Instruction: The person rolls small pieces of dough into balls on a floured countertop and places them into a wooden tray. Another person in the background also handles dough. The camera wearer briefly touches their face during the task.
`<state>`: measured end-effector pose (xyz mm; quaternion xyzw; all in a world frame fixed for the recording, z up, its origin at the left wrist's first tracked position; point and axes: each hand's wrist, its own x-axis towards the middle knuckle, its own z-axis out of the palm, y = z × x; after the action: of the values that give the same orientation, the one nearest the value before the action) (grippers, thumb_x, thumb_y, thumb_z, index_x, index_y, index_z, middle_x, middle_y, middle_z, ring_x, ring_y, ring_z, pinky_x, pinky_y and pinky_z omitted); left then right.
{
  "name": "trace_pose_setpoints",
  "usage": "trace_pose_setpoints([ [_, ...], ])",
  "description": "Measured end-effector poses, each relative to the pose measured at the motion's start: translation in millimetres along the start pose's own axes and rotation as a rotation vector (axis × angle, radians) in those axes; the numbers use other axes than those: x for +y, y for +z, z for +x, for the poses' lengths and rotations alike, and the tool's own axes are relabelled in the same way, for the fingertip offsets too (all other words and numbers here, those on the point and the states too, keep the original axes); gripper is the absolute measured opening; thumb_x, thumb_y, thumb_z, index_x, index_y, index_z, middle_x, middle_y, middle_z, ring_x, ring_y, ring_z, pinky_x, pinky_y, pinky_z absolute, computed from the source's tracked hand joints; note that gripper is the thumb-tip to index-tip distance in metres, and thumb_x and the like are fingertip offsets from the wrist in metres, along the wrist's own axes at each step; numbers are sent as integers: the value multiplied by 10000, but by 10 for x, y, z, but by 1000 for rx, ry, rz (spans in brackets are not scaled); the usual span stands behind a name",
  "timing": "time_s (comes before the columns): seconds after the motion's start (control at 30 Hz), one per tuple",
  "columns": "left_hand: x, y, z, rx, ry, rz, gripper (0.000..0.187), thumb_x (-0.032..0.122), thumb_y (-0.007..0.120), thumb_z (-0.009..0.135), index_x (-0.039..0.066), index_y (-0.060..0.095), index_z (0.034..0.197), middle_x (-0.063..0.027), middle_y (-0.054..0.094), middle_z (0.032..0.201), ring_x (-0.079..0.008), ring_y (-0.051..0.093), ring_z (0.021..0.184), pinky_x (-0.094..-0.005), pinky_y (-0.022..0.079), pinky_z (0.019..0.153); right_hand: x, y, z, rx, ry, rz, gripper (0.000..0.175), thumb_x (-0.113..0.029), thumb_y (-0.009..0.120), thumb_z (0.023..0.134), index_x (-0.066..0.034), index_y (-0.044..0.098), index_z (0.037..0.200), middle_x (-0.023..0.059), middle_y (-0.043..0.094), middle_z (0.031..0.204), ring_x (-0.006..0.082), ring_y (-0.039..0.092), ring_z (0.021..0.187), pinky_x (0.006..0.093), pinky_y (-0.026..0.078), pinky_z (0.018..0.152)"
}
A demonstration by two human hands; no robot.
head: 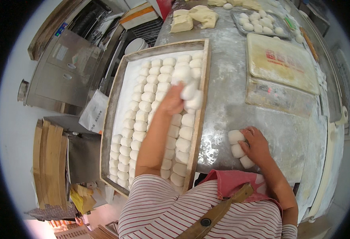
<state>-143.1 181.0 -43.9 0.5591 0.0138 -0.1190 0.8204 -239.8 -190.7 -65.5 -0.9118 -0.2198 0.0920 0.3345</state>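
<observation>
Rows of white dough pieces (145,106) lie in a wooden tray (207,68) lined with white. Over its right side, my left hand (172,98) is closed around several dough pieces (190,91), blurred, above the tray's rows. My right hand (255,143) is on the floured metal worktop (222,74), to the right of the tray. Its fingers rest on the right side of a short line of dough pieces (237,151); whether it grips them or only touches them is partly hidden.
A lidded plastic box (282,65) stands at the right. Beyond it are a metal tray of dough balls (233,22), a wooden rolling pin (309,44) and larger dough slabs (203,16). A white bucket (136,45) and a steel cabinet (64,71) are left of the worktop.
</observation>
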Motion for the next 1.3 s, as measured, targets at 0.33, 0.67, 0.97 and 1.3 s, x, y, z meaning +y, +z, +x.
trace_pose_setpoints([
  [0.33, 811, -2589, -1604, 1043, 64, 1031, 721, 402, 690, 923, -7, 415, 1450, -168, 624, 1277, -291, 598, 1137, -433, 507, 900, 1978, -1274, -1625, 598, 511, -282, 527, -125, 685, 910, -57, 514, 1404, 160, 534, 1395, 298, 529, 1269, 390, 450, 1022],
  [0.67, 331, -4002, -2010, 1171, -335, 1616, 839, 519, 678, 900, 3, 392, 1497, -250, 454, 1486, -397, 447, 1366, -448, 386, 1113, 3231, -1710, -4506, 936, 1403, 380, 823, -506, 736, 868, -100, 402, 1502, 156, 574, 1345, 293, 540, 1206, 466, 486, 935],
  [0.97, 447, 151, -4, 36, 501, 1385, 601, 54, 715, 841, 49, 508, 1405, -122, 498, 1437, -275, 436, 1358, -379, 318, 1153, 2585, -1646, -4413, 501, 1341, -674, 628, -521, 709, 859, -16, 617, 1222, 247, 692, 1063, 391, 679, 994, 452, 525, 848],
  [1.3, -980, 1644, -198, -1048, 515, 1552, 819, 233, 873, 653, 166, 527, 1392, -62, 567, 1373, -248, 519, 1278, -483, 400, 1008, 2410, -1716, -3699, 427, 1144, -621, 612, -424, 697, 882, -126, 562, 1399, 195, 701, 1163, 374, 678, 1055, 434, 527, 894],
])
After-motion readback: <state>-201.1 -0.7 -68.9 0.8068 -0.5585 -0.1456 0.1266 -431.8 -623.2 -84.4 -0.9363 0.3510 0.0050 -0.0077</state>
